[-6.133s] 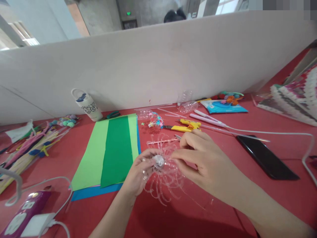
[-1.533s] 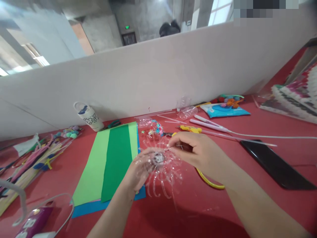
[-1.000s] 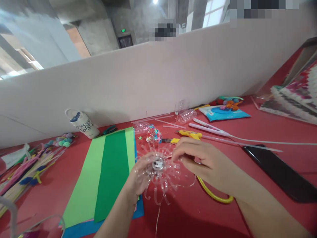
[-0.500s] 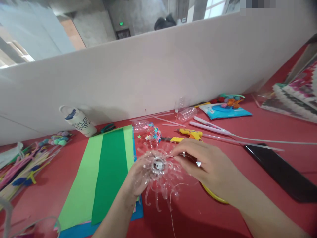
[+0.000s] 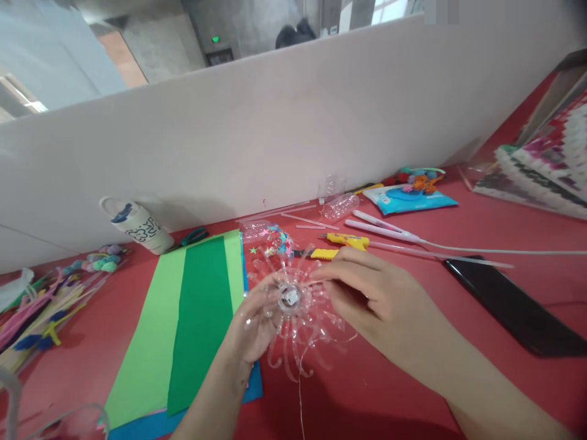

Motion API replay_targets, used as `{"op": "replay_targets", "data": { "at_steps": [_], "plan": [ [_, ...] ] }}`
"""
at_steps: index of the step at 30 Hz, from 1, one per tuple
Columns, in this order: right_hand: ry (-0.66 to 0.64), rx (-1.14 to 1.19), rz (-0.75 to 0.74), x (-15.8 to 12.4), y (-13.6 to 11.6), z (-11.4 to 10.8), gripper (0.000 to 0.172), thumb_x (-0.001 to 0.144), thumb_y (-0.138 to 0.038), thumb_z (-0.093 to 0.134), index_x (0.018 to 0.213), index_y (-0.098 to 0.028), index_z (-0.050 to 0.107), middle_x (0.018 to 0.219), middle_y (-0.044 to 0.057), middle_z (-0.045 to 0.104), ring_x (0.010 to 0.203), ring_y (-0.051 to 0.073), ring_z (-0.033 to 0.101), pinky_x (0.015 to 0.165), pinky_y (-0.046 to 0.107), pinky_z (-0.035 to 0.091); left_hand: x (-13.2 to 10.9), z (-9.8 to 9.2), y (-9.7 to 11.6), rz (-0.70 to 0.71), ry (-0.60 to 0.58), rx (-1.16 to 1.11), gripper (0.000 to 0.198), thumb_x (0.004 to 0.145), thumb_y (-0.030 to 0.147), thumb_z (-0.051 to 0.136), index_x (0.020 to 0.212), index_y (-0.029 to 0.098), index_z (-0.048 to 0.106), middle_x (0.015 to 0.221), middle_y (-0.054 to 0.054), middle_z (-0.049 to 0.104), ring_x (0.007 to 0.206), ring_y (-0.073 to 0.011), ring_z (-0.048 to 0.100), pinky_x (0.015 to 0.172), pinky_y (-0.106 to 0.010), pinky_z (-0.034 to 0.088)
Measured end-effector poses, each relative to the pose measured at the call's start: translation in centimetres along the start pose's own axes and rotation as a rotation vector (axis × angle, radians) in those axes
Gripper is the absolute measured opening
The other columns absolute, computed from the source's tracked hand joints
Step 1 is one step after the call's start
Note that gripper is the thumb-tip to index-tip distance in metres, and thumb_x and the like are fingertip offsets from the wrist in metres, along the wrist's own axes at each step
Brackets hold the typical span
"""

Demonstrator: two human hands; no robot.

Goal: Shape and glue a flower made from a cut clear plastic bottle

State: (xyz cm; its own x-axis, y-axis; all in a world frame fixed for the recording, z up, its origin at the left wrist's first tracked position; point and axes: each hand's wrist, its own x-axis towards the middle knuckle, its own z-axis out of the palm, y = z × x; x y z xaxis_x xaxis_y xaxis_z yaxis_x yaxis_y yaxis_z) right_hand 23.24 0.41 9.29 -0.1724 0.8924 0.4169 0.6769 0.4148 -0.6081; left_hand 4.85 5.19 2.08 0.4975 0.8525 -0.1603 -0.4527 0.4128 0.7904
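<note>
My left hand (image 5: 257, 318) is closed around a clear plastic bottle piece (image 5: 290, 311), cut into many thin curled strips that fan outward. Its round neck faces up at me, and something whitish shows inside. On the right, my right hand (image 5: 380, 293) pinches with thumb and forefinger at a thin wire close to the strips; the fingertips partly hide it. More of the fine wire (image 5: 301, 391) trails down from the plastic piece toward the table's near edge. Just beyond the strips lies a clear plastic piece with coloured stars (image 5: 282, 239).
Light and dark green sheets (image 5: 204, 324) lie left. Behind my hands are a yellow glue gun (image 5: 348, 241), a yellow cutter (image 5: 323, 253) and a pale hair straightener (image 5: 380, 229). A black phone (image 5: 513, 305) lies right. A white cup (image 5: 144, 229) leans by the white partition (image 5: 229, 146).
My right fingertips have shifted slightly at the strips, and small shiny beads seen by them before are now hidden. The plastic piece has tilted a little; the whole view has shifted slightly.
</note>
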Motion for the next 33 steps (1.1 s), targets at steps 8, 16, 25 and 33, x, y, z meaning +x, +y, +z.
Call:
{"op": "replay_targets", "data": {
  "at_steps": [8,16,25,33],
  "plan": [
    [-0.002,0.114,0.170,-0.1,-0.2,-0.5,0.009,0.079,-0.014,0.054,0.079,-0.023,0.052,0.068,-0.005,0.057,0.056,0.008,0.051,0.051,0.020,0.039,-0.2,0.7,0.1,0.042,0.015,0.064,0.019,0.065,0.020,0.065,0.084,0.018,0.064,0.077,-0.002,0.065,0.071,-0.0145,0.061,0.067,-0.025,0.048],
    [-0.019,0.335,0.201,0.1,-0.1,-1.4,0.007,0.082,-0.018,0.053,0.077,-0.023,0.056,0.065,-0.005,0.056,0.055,0.008,0.052,0.047,0.018,0.040,-0.2,0.2,0.3,0.157,-0.006,0.136,0.027,0.060,0.019,0.074,0.085,0.020,0.065,0.078,0.000,0.063,0.071,-0.0115,0.058,0.067,-0.021,0.046],
    [-0.066,-0.069,0.027,0.0,0.3,-0.5,0.012,0.081,-0.012,0.051,0.076,-0.021,0.058,0.075,-0.001,0.059,0.063,0.011,0.051,0.056,0.023,0.035,0.2,0.1,-0.2,0.290,0.023,0.392,0.025,0.066,0.015,0.074,0.086,0.022,0.059,0.088,0.001,0.060,0.078,-0.0106,0.057,0.071,-0.021,0.044],
    [-0.226,-0.165,0.026,0.0,1.1,0.5,0.016,0.083,-0.012,0.049,0.076,-0.019,0.061,0.080,0.002,0.056,0.072,0.014,0.052,0.065,0.026,0.037,0.1,0.4,0.4,0.410,0.088,0.536,0.021,0.070,0.014,0.069,0.085,0.023,0.058,0.092,0.001,0.057,0.085,-0.0112,0.055,0.075,-0.020,0.042]
  ]
}}
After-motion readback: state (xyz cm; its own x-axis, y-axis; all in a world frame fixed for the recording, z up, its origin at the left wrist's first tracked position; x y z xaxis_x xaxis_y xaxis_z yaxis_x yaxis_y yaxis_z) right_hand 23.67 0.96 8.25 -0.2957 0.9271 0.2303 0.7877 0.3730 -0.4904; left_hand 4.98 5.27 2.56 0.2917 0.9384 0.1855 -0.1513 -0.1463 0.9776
